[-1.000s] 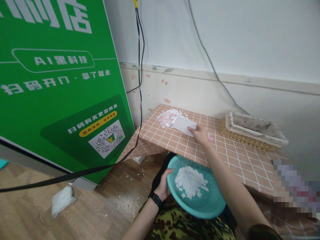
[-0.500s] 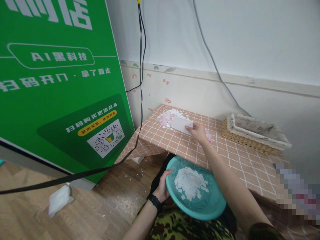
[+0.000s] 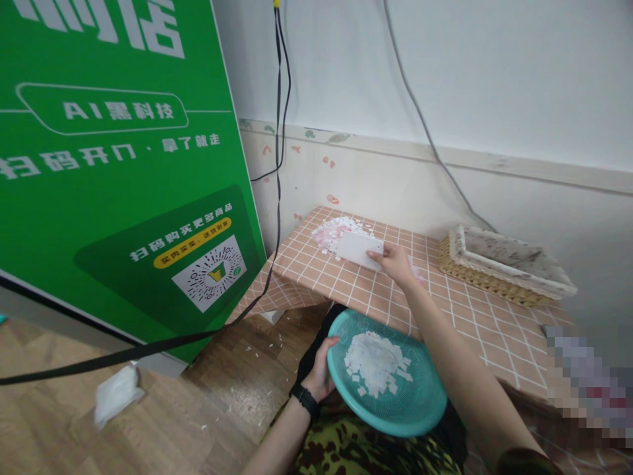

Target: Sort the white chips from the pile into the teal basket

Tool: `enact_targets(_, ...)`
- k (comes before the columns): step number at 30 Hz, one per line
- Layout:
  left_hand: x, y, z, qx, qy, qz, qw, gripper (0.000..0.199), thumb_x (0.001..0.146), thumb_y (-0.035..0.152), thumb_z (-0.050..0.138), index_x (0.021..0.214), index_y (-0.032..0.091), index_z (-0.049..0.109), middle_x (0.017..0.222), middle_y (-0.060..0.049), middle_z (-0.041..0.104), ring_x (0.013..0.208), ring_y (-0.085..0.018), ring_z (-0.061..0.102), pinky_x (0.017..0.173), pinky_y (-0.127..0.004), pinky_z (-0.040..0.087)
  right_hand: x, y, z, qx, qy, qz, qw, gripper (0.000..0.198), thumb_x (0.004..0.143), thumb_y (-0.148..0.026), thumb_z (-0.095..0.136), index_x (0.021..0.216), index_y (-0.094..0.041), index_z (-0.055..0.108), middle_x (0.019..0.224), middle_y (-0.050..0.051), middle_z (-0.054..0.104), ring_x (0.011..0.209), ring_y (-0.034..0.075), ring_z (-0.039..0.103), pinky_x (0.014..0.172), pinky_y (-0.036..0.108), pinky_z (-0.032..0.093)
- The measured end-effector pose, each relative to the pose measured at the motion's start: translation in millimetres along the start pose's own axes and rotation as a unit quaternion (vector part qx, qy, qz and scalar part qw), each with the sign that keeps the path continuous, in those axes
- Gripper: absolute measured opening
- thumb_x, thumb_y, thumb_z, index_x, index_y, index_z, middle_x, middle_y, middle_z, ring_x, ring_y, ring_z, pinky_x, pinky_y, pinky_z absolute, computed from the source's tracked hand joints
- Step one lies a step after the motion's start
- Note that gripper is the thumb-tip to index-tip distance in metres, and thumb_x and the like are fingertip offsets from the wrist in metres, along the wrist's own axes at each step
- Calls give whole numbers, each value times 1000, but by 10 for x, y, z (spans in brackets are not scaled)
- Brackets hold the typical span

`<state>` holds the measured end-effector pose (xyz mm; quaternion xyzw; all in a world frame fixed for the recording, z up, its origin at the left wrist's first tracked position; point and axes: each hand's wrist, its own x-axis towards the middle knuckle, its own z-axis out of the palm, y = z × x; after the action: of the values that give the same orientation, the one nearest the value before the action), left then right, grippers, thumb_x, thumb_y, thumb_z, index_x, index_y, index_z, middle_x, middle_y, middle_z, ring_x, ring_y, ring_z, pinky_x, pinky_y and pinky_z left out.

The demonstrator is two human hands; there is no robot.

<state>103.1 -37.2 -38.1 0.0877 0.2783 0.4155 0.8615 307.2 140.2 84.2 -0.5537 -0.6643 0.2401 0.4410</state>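
Note:
My left hand (image 3: 322, 371) grips the left rim of a teal plastic basket (image 3: 395, 422), which rests tilted over my lap at the table's front edge. A heap of small white paper pieces (image 3: 373, 363) lies inside it. My right hand (image 3: 394, 262) reaches over the table with its fingers closed on one end of a flat white card (image 3: 359, 249). The card's far end meets a pile of white and pink paper bits (image 3: 330, 231) on the tabletop. Some pink bits (image 3: 416, 269) lie just beyond my right wrist, partly hidden by it.
A lined wicker basket (image 3: 494, 284) stands at the table's right rear, by the wall. The table (image 3: 341, 290) wears a brown checked cloth. A green cabinet (image 3: 123, 165) rises at left, with a black strap (image 3: 278, 198) hanging before it. A white bag (image 3: 117, 396) and paper scraps lie on the floor.
My right hand and the card have shifted very slightly to the right. The teal basket and my left hand look unchanged.

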Motion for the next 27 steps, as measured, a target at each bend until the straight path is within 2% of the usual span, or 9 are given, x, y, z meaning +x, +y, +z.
enact_targets(6, -12, 1, 25, 5, -4, 6, 1000, 33, 77, 40, 55, 89, 11, 67, 79, -9, 73, 79, -23, 66, 81, -34, 47, -23, -34, -24, -54, -8, -6, 998, 30, 71, -38, 61, 86, -13, 68, 79, 7, 70, 69, 21, 62, 61, 30, 47)
enact_targets(12, -2, -8, 14, 11, 16, 4, 1000, 37, 76, 42, 56, 93, 10, 66, 80, -10, 73, 80, -24, 66, 80, -35, 47, -26, -29, -33, -44, 4, 2, 999, 31, 71, -39, 61, 89, -14, 67, 80, 6, 69, 69, 20, 61, 59, 30, 47)
enact_targets(17, 14, -17, -1, 12, 14, 2, 1000, 36, 76, 41, 55, 90, 10, 66, 78, -10, 73, 74, -23, 66, 79, -35, 47, -29, -26, -33, -38, -24, 9, 999, 28, 70, -38, 62, 82, -13, 67, 75, 5, 68, 65, 19, 60, 55, 28, 45)
enact_targets(22, 23, -18, -5, 4, 4, 6, 1000, 36, 76, 40, 56, 91, 9, 66, 80, -11, 73, 74, -23, 66, 80, -35, 47, -31, -28, -27, -28, -14, 4, 1000, 29, 71, -39, 61, 84, -14, 67, 80, 5, 69, 69, 20, 61, 59, 29, 46)
enact_targets(27, 5, -6, 3, -1, 2, 9, 1000, 31, 76, 39, 56, 84, 11, 67, 74, -8, 72, 70, -21, 65, 80, -35, 47, -21, 3, -84, -18, -41, 3, 999, 32, 69, -40, 63, 86, -13, 68, 81, 6, 69, 72, 21, 62, 61, 30, 47)
